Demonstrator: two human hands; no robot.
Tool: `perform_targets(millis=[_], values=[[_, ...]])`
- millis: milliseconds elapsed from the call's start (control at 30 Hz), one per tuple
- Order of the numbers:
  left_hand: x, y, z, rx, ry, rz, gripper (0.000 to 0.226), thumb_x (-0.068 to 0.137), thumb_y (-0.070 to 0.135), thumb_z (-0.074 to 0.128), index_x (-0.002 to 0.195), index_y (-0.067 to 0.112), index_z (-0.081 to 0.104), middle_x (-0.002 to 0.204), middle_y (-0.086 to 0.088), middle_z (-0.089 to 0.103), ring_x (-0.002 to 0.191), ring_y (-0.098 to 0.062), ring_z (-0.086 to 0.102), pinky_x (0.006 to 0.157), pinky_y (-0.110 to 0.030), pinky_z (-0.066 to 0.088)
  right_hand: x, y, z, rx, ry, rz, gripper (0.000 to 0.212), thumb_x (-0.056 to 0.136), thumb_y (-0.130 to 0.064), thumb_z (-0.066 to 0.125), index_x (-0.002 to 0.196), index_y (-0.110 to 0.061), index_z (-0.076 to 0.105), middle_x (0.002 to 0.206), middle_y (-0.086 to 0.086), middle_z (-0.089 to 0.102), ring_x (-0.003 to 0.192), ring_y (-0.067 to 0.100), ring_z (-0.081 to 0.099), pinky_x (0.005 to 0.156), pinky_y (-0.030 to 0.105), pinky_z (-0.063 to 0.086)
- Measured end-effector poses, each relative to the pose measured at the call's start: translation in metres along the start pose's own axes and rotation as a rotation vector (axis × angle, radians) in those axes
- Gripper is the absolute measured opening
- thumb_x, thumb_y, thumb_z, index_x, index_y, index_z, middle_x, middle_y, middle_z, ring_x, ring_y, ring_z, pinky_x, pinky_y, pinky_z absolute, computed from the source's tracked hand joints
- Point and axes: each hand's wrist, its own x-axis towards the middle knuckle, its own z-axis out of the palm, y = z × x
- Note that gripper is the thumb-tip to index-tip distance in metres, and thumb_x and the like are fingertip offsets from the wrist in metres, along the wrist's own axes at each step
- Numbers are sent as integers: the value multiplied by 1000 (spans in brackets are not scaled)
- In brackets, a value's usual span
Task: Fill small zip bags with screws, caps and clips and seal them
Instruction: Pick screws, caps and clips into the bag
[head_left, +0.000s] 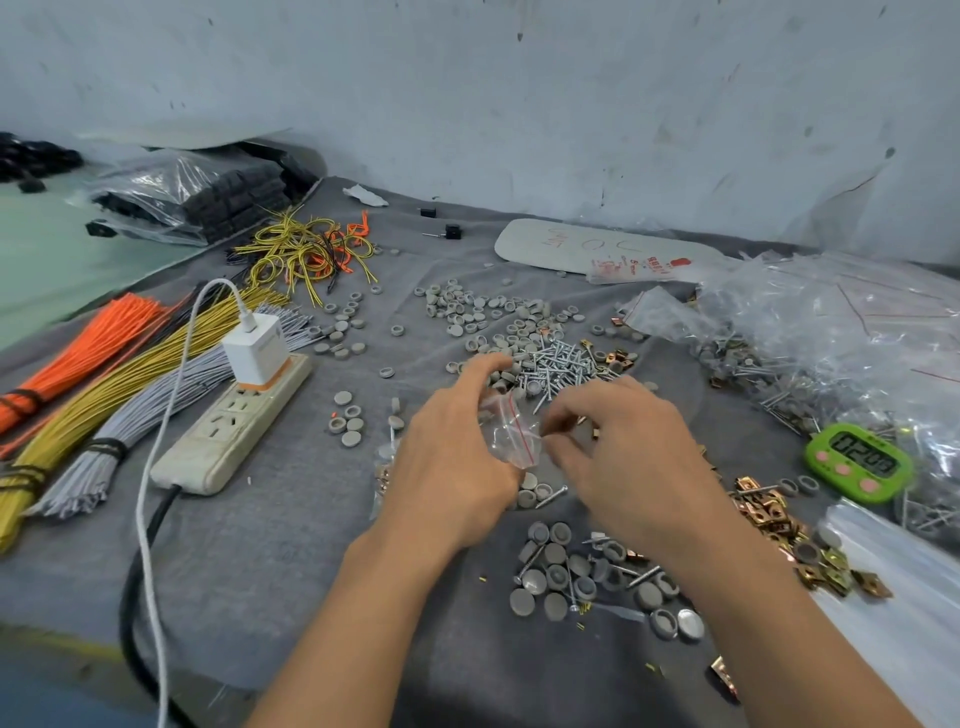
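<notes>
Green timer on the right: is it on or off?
On: the green timer shows dark digits on its display.

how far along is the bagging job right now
Done: a heap of filled bags lies at the right. In hand: the left hand and right hand pinch one small zip bag near its red strip; its contents and seal are unclear. Left: plenty of loose screws, grey caps and copper clips lie on the cloth, so much remains.
</notes>
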Motion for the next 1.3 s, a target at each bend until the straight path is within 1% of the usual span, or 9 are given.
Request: perform_targets(millis=[100,233,300,433,633,833,1000,1167,1300], values=[[-1,3,-1,-37,-38,43,85,66,7,69,131,55,45,102,19,65,89,1,58,72,-6,39,7,-10,15,-6,-16,-65,9,90,-22,75,94,-29,77,91,-15,62,92,13,49,80,28,34],[0,-1,-5,-172,62,3,77,67,17,81,127,54,51,98,24,68,86,15,60,69,1,38,10,3,12,317,149,241,22,92,-18,69,92,-35,82,80,-23,73,71,-6,63,59,7,42],[3,-2,-11,-287,109,-17,77,67,17,86,127,51,52,101,18,71,88,8,65,74,-5,43,11,16,7,198,139,361,28,96,-13,64,96,-36,80,88,-19,76,61,-4,62,53,6,41],[4,4,-26,-621,253,-12,72,67,15,83,126,45,57,97,15,73,90,-5,70,80,-29,58,11,25,21,-177,-212,405,22,98,-25,62,114,-32,74,112,-2,74,98,23,68,88,35,57],[6,6,-32,-985,369,-120,64,76,-2,80,130,26,61,97,8,72,95,-5,67,84,-18,50,13,21,31,-308,-209,392,15,96,-22,60,102,-32,70,99,0,73,91,27,64,77,34,53],[3,5,-33,-725,381,-14,70,72,10,81,132,36,57,95,15,72,98,-13,69,93,-45,58,8,21,30,-118,-96,393,15,95,-27,65,84,-33,58,83,-12,65,81,18,62,76,37,55],[1,-1,-23,-365,266,-33,78,72,10,83,129,52,50,101,23,68,81,5,66,70,-15,49,10,15,28,256,163,312,17,89,-24,76,79,-34,68,74,-16,69,71,1,61,64,24,45],[-5,5,-9,-141,15,-78,83,72,28,84,138,54,40,97,30,56,89,12,54,74,-4,39,14,1,21,554,267,221,18,79,-24,81,80,-42,75,113,-29,69,110,-4,63,91,32,49],[-2,7,-6,-138,28,-50,63,69,29,82,126,43,58,104,22,69,97,2,63,85,-18,48,16,-5,25,533,126,182,39,81,-16,79,76,-55,77,140,-23,59,133,-5,48,106,25,39]])
